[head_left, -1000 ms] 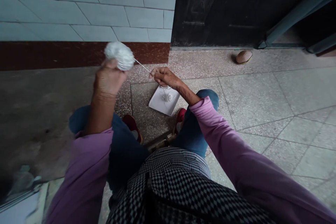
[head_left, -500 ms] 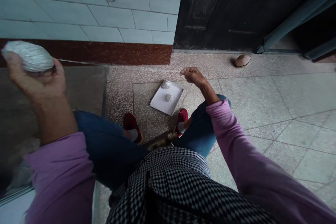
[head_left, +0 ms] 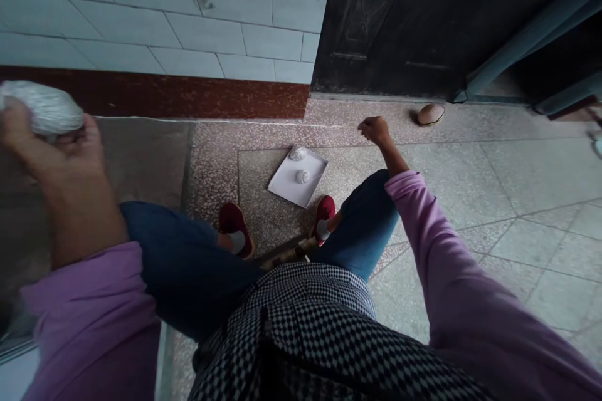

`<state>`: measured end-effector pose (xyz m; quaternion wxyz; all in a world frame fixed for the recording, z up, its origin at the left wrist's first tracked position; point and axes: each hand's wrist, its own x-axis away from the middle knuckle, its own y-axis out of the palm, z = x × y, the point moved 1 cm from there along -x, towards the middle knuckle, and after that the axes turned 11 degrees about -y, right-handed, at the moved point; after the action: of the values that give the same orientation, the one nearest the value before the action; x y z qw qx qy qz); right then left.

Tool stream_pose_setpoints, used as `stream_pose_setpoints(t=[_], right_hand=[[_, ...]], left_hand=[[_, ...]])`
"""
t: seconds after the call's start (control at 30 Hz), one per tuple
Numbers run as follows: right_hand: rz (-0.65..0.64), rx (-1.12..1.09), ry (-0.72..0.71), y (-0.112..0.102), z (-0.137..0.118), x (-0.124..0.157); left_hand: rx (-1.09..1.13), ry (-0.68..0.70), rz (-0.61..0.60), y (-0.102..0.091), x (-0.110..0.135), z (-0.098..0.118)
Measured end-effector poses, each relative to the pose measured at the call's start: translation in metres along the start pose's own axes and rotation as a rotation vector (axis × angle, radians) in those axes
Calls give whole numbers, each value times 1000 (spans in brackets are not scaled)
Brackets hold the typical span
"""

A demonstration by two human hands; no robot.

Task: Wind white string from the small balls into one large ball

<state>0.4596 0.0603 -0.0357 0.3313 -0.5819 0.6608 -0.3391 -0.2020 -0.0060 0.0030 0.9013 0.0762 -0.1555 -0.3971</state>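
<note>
At the far left, my left hand point(head_left: 66, 163) is wrapped round a large oval ball of white yarn point(head_left: 44, 108). A thin white strand point(head_left: 211, 121) stretches from near that ball across to my right hand point(head_left: 375, 130). The fingers of my right hand are pinched together at the strand's end, and the exact grip is too small to make out. Between my feet and the wall lies a shallow white tray point(head_left: 286, 190) holding two smaller white balls, one rear ball point(head_left: 297, 153) and one front ball point(head_left: 303, 177).
A tiled wall point(head_left: 188, 31) with a red-brown base strip point(head_left: 211, 97) stands in front. Beside it is a dark door point(head_left: 390, 25). A round tan object point(head_left: 431, 114) with a dark band sits near the door. My red shoes point(head_left: 232, 225) flank the tray.
My hands have moved farther apart, the left one leftward with the yarn ball and the right one rightward. More strand now spans between them. The tray stays put.
</note>
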Motion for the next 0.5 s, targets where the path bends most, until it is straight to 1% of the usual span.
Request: stream_pose_setpoints(t=[0.07, 0.1, 0.13, 0.17, 0.23, 0.3, 0.33, 0.37, 0.43, 0.5], right_hand=[[-44, 142, -42, 11, -7, -4], [-64, 163, -82, 19, -14, -5], [-82, 125, -132, 30, -24, -7], [-106, 55, -208, 43, -37, -8], [-189, -190, -374, 77, -68, -9], [-280, -319, -452, 117, -101, -6], [-328, -474, -465, 137, -117, -4], [-371, -635, -470, 157, -132, -1], [-431, -857, -500, 188, -156, 6], [-458, -938, -585, 205, -173, 16]], left_hand=[[5, -19, -88, 18, 7, -16], [-12, -39, -162, 31, 13, -26], [-35, -63, -212, 44, 20, -36], [-61, -84, -281, 58, 28, -47], [-50, -104, -431, 88, 47, -67], [-17, -152, -536, 114, 67, -84], [-11, -166, -584, 124, 75, -90], [-8, -184, -624, 134, 83, -96], [-22, -217, -680, 146, 93, -104], [-71, -224, -711, 152, 97, -108]])
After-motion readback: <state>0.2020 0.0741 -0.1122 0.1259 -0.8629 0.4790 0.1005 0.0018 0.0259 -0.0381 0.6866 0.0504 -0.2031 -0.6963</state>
